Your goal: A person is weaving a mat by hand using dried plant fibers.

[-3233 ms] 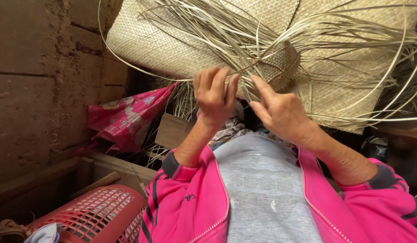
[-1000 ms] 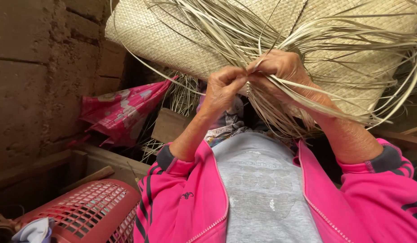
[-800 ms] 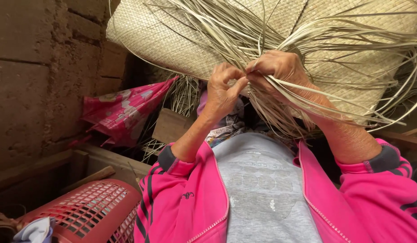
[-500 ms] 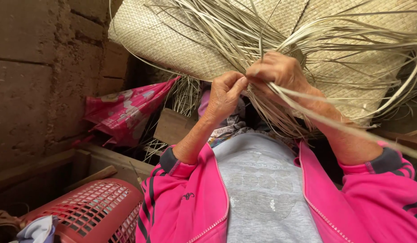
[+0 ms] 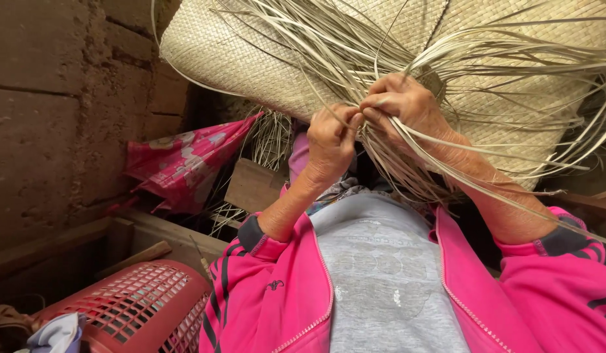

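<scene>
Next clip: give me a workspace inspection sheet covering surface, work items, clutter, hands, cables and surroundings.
Surface: no table seen; work is held up in front of the person's body.
Work items: pale woven mat with many loose strips trailing from its unfinished edge.
Clutter: red plastic basket with cloth in it; pink printed bag; brown board.
Hands: left hand and right hand meet at the mat's edge, both pinching strips.
Cables: nothing seen.
Surroundings: rough block wall on one side; wooden planks below it.
</scene>
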